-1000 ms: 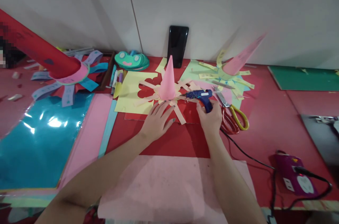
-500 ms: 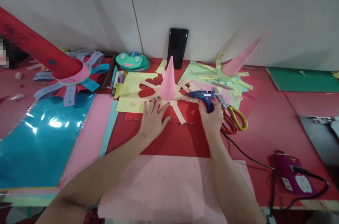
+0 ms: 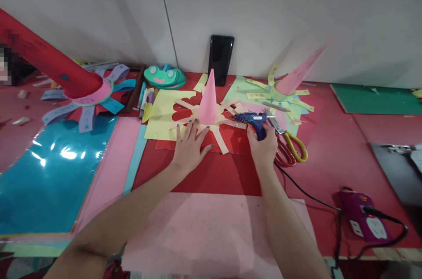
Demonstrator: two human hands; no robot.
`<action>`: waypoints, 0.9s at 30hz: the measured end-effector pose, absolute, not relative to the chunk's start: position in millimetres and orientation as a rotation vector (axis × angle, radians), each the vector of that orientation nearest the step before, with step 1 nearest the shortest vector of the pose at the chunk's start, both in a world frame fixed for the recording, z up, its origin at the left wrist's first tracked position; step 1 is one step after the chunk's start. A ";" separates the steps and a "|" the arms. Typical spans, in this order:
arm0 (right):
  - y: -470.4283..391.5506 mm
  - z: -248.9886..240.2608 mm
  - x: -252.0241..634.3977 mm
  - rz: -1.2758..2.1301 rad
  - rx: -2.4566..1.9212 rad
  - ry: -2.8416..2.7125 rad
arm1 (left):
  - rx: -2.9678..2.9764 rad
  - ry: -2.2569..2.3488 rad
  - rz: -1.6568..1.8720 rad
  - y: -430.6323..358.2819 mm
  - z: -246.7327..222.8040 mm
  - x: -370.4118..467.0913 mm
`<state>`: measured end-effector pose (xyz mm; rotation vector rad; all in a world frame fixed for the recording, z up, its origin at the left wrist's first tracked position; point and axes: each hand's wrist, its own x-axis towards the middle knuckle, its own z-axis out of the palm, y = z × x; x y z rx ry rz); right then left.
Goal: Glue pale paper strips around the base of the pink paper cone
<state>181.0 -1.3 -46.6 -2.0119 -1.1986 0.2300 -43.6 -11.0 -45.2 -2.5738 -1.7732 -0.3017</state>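
A pink paper cone (image 3: 208, 105) stands upright on a base with pale strips (image 3: 220, 139) fanning out round it, over red and yellow paper. My left hand (image 3: 189, 149) lies with fingers spread, its fingertips at the near edge of the cone's base. In my right hand (image 3: 263, 147) is the handle of a blue glue gun (image 3: 251, 118). The gun's nozzle points left, over the strips to the right of the cone. Just right of that hand lie scissors with red and yellow handles (image 3: 298, 147).
A black phone (image 3: 220, 60) leans on the wall behind the cone. Green frog cutouts (image 3: 165, 77) and markers (image 3: 145, 100) lie to the left. A second pink cone (image 3: 298, 72) stands at right. The gun's cable runs towards a purple power box (image 3: 365, 217).
The cone and its strips have shifted slightly left, along with my left hand. My right hand and the glue gun have barely moved.
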 end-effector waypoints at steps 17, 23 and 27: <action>2.8 -50.7 184.9 0.189 -2.003 -1.185 | -2.646 -1.744 -0.273 -8.7 -36.6 -48.6; 1.9 -53.9 186.0 0.145 -1.995 -1.211 | -2.677 -1.520 -0.412 -12.9 -31.9 -44.9; 0.0 -53.1 184.8 0.159 -1.990 -1.246 | -2.856 -1.353 -0.324 -13.7 -34.3 -41.7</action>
